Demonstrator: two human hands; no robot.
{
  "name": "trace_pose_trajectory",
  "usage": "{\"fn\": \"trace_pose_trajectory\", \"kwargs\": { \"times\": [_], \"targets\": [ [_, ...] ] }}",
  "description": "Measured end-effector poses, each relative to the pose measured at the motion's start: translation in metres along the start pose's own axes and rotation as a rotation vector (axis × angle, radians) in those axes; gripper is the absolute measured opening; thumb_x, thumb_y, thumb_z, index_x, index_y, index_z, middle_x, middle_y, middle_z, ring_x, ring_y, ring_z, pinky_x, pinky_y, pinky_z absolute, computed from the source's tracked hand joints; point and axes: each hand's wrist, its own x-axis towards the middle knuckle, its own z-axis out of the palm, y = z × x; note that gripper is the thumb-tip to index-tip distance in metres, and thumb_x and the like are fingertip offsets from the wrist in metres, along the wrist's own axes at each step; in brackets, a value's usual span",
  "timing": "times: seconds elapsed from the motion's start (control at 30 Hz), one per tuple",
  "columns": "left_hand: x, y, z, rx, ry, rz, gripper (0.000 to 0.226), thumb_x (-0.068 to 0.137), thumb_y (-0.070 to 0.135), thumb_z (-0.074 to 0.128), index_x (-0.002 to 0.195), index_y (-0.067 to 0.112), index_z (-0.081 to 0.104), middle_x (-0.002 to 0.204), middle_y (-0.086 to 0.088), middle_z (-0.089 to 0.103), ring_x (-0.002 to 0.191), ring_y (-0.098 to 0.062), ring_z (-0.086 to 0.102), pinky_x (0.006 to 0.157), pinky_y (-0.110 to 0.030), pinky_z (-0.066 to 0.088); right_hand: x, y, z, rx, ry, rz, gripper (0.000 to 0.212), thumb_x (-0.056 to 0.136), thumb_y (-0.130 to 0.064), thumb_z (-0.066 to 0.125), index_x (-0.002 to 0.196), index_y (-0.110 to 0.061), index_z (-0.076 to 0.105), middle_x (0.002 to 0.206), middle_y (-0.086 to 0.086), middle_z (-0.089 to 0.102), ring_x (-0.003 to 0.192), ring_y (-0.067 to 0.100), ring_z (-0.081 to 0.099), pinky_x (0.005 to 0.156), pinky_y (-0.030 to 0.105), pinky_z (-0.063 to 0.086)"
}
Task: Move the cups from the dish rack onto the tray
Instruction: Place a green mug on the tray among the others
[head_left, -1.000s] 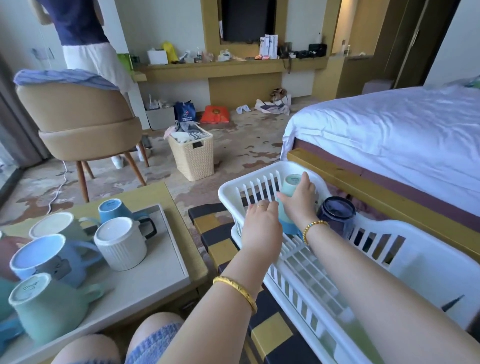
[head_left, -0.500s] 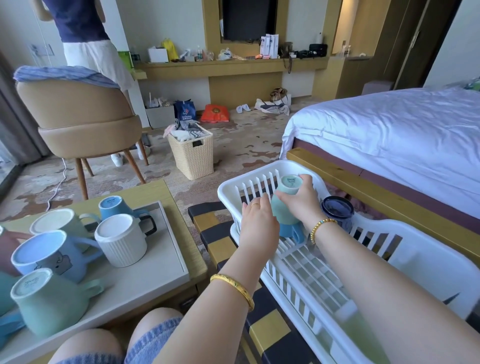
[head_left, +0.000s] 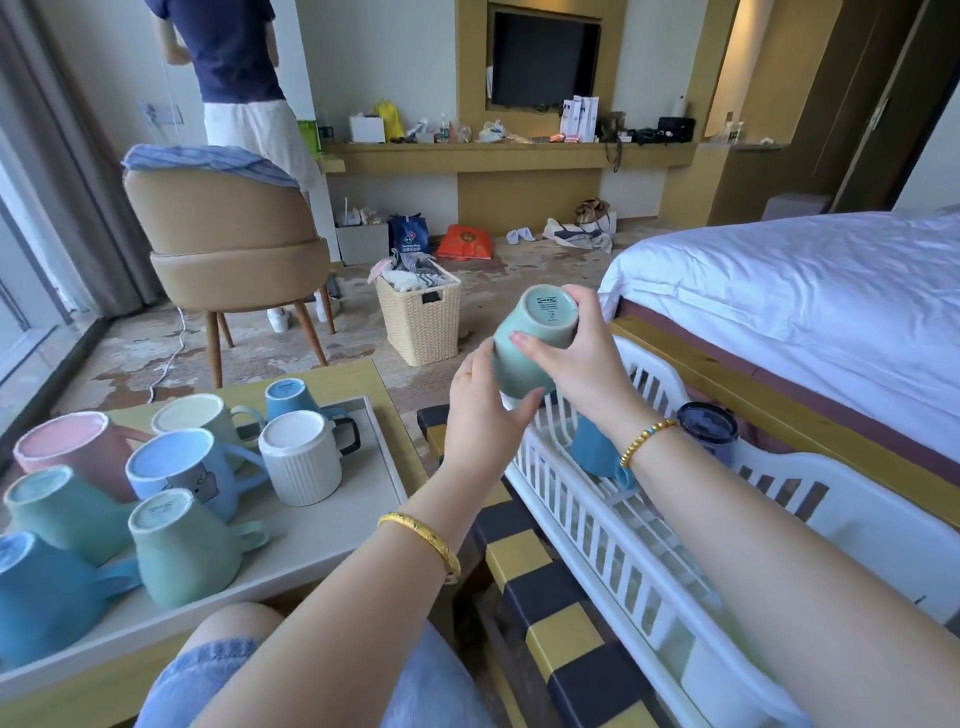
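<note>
- We grip a pale green glazed ceramic cup (head_left: 530, 343) in both hands above the near-left end of the rack. Our right hand (head_left: 576, 358) wraps its far side with fingers curled over the wall, and our left hand (head_left: 480, 415) cups it from below, thumb up against its lower edge.
- The cup is upside down and tilted: its base, printed with a maker's mark, faces up and toward us, and its long axis leans away and to the right. Its mouth is hidden behind our hands, and we cannot tell whether it has a handle.
- The white slatted plastic dish rack (head_left: 587, 525) lies below, resting on a black-and-yellow checked stool (head_left: 540, 597). In it a dark teal cup (head_left: 592, 452) is half hidden by our right wrist, and a dark navy translucent cup (head_left: 709, 431) sits behind it.
- To the left, the pale grey rectangular tray (head_left: 332, 525) on a low wooden table (head_left: 384, 441) carries eight upturned cups; the lower-left ones are cut off by the frame.
- Beyond are patterned carpet, a wicker basket (head_left: 421, 322), a tan chair (head_left: 228, 244), a white-sheeted bed (head_left: 789, 301) and a standing person (head_left: 234, 78), cut off at the top.
</note>
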Motion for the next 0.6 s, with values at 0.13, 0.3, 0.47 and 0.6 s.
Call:
{"fn": "trace_pose_trajectory", "kwargs": {
  "times": [0.13, 0.3, 0.47, 0.6],
  "targets": [
    [-0.002, -0.022, -0.048, 0.037, 0.057, -0.027, 0.070, 0.078, 0.029, 0.070, 0.138, 0.019, 0.035, 0.134, -0.003, 0.050, 0.124, -0.023, 0.044, 0.100, -0.034, 0.039, -0.011, -0.020, 0.043, 0.053, -0.113, -0.015, 0.052, 0.077, -0.024, 0.075, 0.116, -0.025, 0.040, 0.104, -0.014, 0.054, 0.097, 0.002, 0.054, 0.078, 0.009, 0.042],
    [-0.023, -0.071, -0.108, 0.166, -0.001, -0.128, 0.061, 0.078, 0.032, 0.070, 0.133, 0.020, 0.046, 0.128, 0.000, 0.059, 0.119, -0.018, 0.052, 0.094, -0.029, 0.041, -0.032, -0.024, 0.109, 0.113, -0.268, 0.070, 0.052, 0.076, -0.024, 0.075, 0.115, -0.024, 0.041, 0.110, -0.007, 0.054, 0.105, 0.010, 0.053, 0.090, 0.028, 0.046],
    [-0.047, -0.117, -0.149, 0.242, -0.077, -0.242, 0.052, 0.079, 0.026, 0.070, 0.128, 0.021, 0.052, 0.124, 0.001, 0.062, 0.113, -0.017, 0.058, 0.093, -0.032, 0.047, -0.055, -0.014, 0.170, 0.035, -0.442, 0.118, 0.057, 0.076, -0.031, 0.074, 0.122, -0.025, 0.040, 0.118, -0.004, 0.055, 0.110, 0.012, 0.051, 0.088, 0.027, 0.041],
    [-0.057, -0.150, -0.167, 0.220, -0.087, -0.351, 0.041, 0.086, 0.006, 0.054, 0.123, 0.022, 0.058, 0.120, 0.002, 0.066, 0.092, -0.009, 0.063, 0.082, -0.022, 0.044, -0.068, -0.007, 0.199, -0.046, -0.489, 0.149, 0.049, 0.075, -0.036, 0.075, 0.112, -0.031, 0.042, 0.095, -0.024, 0.052, 0.088, -0.003, 0.049, 0.070, 0.006, 0.039]
  ]
}}
